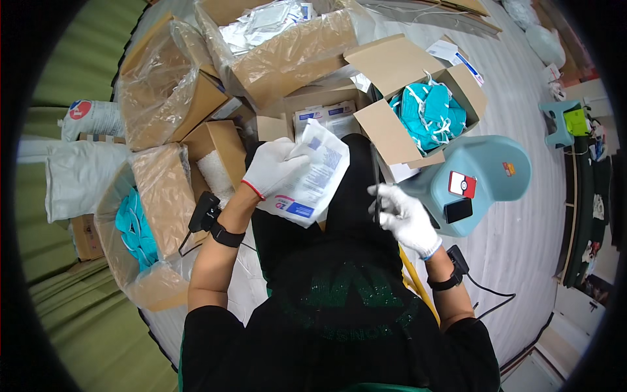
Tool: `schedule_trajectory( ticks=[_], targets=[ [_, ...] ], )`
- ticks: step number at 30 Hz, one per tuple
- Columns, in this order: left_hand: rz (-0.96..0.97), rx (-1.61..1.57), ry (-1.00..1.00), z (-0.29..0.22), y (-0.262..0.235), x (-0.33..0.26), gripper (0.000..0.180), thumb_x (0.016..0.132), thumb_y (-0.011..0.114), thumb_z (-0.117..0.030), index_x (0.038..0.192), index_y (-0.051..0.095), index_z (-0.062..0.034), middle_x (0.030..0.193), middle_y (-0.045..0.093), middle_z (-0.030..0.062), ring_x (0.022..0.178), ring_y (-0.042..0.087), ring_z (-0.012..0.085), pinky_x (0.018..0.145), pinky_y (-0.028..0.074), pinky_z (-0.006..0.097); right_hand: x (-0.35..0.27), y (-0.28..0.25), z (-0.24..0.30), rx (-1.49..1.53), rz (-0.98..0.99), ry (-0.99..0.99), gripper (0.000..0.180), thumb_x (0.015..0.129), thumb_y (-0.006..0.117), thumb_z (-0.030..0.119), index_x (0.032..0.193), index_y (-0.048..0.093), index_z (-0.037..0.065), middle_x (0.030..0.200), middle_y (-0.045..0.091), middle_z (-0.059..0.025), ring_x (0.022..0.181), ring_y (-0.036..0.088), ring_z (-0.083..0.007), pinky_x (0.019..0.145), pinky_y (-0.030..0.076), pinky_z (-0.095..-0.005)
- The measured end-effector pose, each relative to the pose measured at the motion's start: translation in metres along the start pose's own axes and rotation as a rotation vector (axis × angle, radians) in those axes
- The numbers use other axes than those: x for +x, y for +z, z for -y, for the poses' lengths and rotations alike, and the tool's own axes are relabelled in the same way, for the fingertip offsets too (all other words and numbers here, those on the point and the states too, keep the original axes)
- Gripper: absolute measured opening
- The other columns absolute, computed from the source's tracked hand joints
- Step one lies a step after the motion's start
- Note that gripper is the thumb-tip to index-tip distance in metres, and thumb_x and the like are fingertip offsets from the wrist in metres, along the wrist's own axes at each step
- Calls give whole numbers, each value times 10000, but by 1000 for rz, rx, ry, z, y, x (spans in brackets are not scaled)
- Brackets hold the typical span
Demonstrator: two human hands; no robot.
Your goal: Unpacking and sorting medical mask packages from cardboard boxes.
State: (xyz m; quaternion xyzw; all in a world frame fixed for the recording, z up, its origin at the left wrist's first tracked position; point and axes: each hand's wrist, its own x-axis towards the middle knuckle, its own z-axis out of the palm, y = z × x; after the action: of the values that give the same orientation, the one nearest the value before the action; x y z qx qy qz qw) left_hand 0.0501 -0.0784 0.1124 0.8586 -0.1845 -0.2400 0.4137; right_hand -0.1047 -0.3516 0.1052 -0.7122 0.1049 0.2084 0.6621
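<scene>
Black clothing fills the lower centre of the frame, and both gloved hands rise from it. At centre left, the left hand (274, 166) has its grip closed on a white paper pouch (313, 176) with blue print, held flat above the lap. At centre right, the right hand (405, 215) curls its grip around a thin dark object (377, 183) that I cannot identify. Just right of it stands a pale blue plastic stool (496, 170) carrying a red and white card (462, 184) and a dark phone (458, 210). An open cardboard box (392, 137) of teal face masks (428, 114) sits in the upper centre right. Plastic-lined cartons (163, 189) crowd the left.
</scene>
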Motion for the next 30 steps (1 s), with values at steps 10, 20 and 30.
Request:
schedule_trajectory(
  ticks=[10, 20, 30],
  targets=[
    [334, -178, 232, -20, 23, 1, 224, 829, 681, -172, 886, 664, 44, 784, 574, 94, 719, 561, 163, 681, 464, 305, 44, -29, 30, -13, -245, -141, 141, 784, 754, 141, 811, 643, 57, 734, 619, 5, 679, 558, -73, 630, 461, -245],
    [301, -209, 172, -22, 56, -6, 238, 875, 631, -195, 851, 627, 42, 683, 485, 96, 627, 513, 171, 603, 437, 312, 51, 12, 19, -119, -106, -224, 159, 848, 712, 165, 943, 710, 38, 788, 685, -33, 716, 604, -108, 679, 495, -271],
    [-348, 351, 874, -87, 80, 3, 121, 723, 691, -68, 796, 596, -61, 635, 494, 85, 574, 538, 274, 501, 433, 376, 86, -55, 5, -344, -787, -224, 139, 900, 638, 120, 951, 741, 42, 738, 668, -9, 669, 588, -79, 630, 482, -250]
  ],
)
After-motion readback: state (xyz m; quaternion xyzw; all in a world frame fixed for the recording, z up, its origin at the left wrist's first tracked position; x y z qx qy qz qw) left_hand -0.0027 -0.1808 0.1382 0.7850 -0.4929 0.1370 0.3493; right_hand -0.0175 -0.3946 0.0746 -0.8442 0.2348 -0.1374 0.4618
